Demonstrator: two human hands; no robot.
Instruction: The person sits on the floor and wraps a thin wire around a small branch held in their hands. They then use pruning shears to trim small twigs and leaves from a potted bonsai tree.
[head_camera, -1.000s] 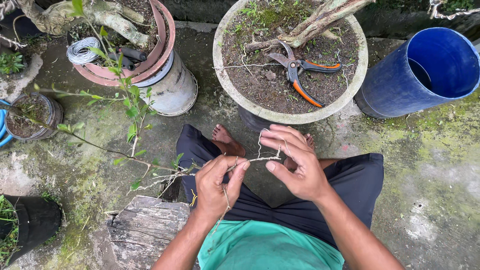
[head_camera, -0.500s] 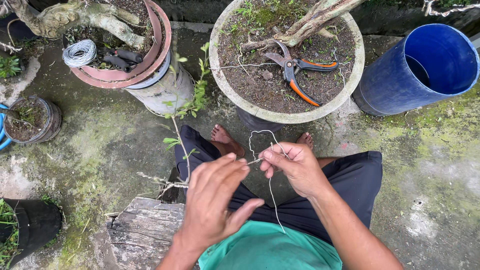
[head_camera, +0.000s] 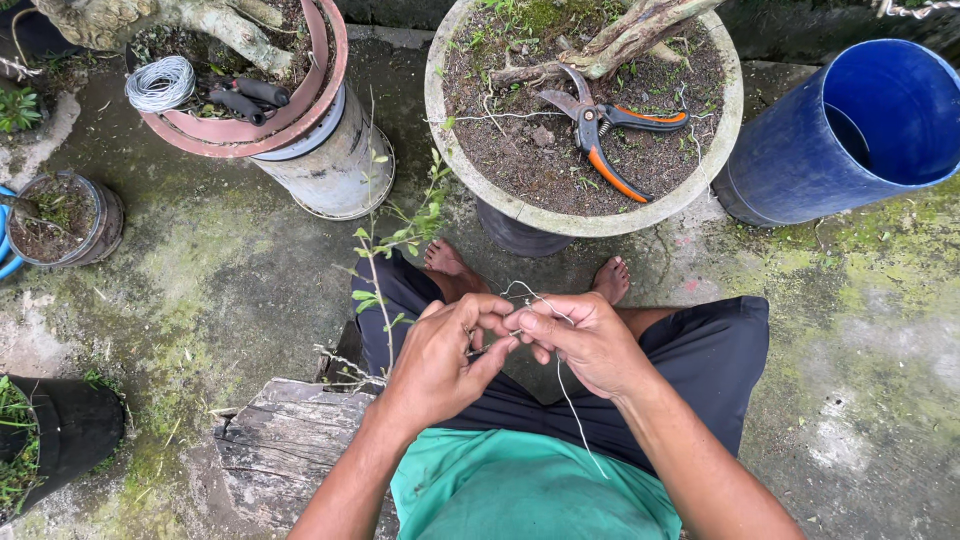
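My left hand and my right hand meet over my lap, fingertips pinched together on a thin pale wire. The wire loops a little above my fingers and its loose end trails down toward my green shirt. A slim green-leaved twig stands up just left of my left hand; its lower part passes behind that hand, so I cannot tell whether the hand grips it. My bare feet rest on the mossy concrete below the hands.
A round concrete planter with soil, a trunk and orange-handled pruning shears sits ahead. A terracotta-rimmed pot holds a wire coil and black-handled pliers. A blue barrel stands right, small pots left, a wooden stump under me.
My left hand closed in from an open spread and joined the right on the wire. The twig swung from leaning left to nearly upright.
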